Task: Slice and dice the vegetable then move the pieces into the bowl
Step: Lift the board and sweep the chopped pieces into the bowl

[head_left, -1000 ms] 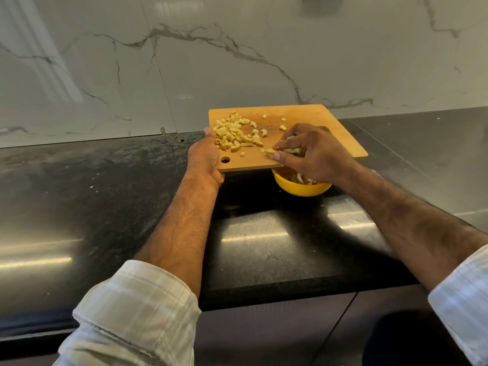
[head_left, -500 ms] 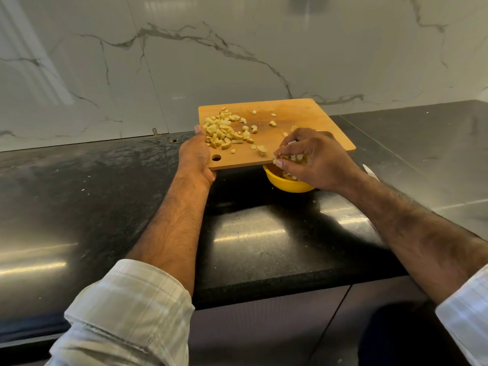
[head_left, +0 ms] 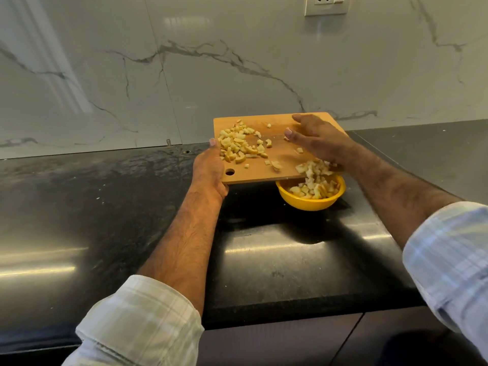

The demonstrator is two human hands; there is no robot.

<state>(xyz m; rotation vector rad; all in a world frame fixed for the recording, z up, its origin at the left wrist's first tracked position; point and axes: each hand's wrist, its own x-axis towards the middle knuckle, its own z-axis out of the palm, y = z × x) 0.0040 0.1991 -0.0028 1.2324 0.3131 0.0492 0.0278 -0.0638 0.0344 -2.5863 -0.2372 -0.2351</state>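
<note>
We see a pale marble wall [head_left: 237, 75] with grey veins behind everything, and a white socket plate [head_left: 326, 5] set high on it to the right. Below it runs the dark, glossy tabletop [head_left: 105, 207], catching streaks of light.

Over the tabletop we find the wooden cutting board [head_left: 277, 159], held up off the surface, with a round hole [head_left: 229, 171] near its near left corner. The left hand [head_left: 210, 170] grips the board's left edge, thumb on top and the other fingers under it, out of our sight. The right hand [head_left: 317, 138] lies over the right part of the board with its fingers stretched out and loosely spread, holding nothing; its outer edge meets a clump of pieces at the board's near right edge.

The yellow bowl [head_left: 311, 202] stands on the tabletop just under that near right edge, partly covered by the board.

The diced vegetable pieces [head_left: 237, 146] lie mostly in a loose heap on the left part of the board, close to the left thumb, with a few scattered across the middle. More of them hang at the board's lip beside the right hand, right above the bowl, and a mound of them already sits inside the bowl.
</note>
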